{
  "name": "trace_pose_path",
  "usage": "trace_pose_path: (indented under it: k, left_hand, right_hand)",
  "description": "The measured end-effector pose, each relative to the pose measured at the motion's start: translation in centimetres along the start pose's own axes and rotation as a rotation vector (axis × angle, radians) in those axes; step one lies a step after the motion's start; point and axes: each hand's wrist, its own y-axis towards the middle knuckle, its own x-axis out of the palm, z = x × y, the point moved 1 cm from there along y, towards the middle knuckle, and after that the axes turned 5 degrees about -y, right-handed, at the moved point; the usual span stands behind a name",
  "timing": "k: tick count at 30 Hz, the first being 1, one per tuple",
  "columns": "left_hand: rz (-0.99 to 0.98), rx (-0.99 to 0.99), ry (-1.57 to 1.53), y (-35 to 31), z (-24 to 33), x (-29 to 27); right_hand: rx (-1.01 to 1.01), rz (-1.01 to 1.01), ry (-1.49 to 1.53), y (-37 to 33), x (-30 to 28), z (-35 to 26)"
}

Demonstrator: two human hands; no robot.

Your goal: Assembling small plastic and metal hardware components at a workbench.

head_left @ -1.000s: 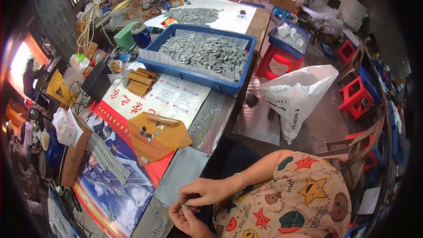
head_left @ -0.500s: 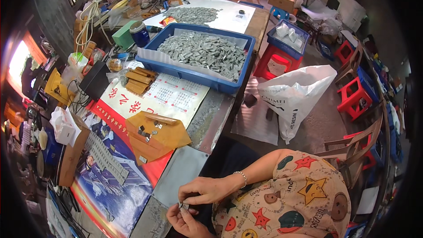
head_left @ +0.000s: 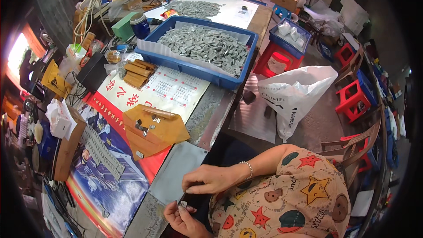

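Note:
At the table's near edge, my left hand (head_left: 184, 221) pinches a small pale grey piece (head_left: 183, 203) between thumb and fingers. Just above it my right hand (head_left: 209, 179), with a beaded bracelet at the wrist, has its fingertips pressed together. Whatever may be in that pinch is too small to make out. A short gap parts the two hands. Under the right fingertips is a smooth grey plate (head_left: 176, 167). Beyond it lies an amber sheet (head_left: 169, 130) bearing several small dark and silvery pieces (head_left: 142, 126).
A blue tray (head_left: 176, 67) lined with white holds a heap of small grey pieces (head_left: 207, 46). More grey pieces (head_left: 196, 9) cover a white sheet behind. Amber rolls (head_left: 137, 74) rest on a poster (head_left: 119, 194). A white sack (head_left: 299, 97) and red stool (head_left: 277, 57) stand right.
My hands were together on the small piece; now the right hand has drawn up and away, leaving the piece in my left fingers. The whole view has shifted slightly.

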Motion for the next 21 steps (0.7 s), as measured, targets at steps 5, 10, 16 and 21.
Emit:
trace_pose_path:
  k: [5, 10, 16, 21]
  left_hand:
    - [-0.022, 0.008, -0.040, 0.0, 0.3, 0.1]
    - [-0.007, 0.037, -0.089, 0.3, -1.7, -1.1]
    - [-0.030, 0.025, -0.083, 0.5, -1.8, -1.9]
    - [-0.045, 0.000, -0.080, 0.6, -1.7, -2.2]
  right_hand:
    - [0.028, 0.143, -0.147, 0.4, -2.8, 0.0]
    - [0.055, 0.309, -0.339, 0.8, -5.3, -0.2]
    - [0.103, 0.398, -0.380, 2.5, -7.3, 0.3]
    - [0.047, 0.379, -0.553, 5.1, -8.8, 1.9]
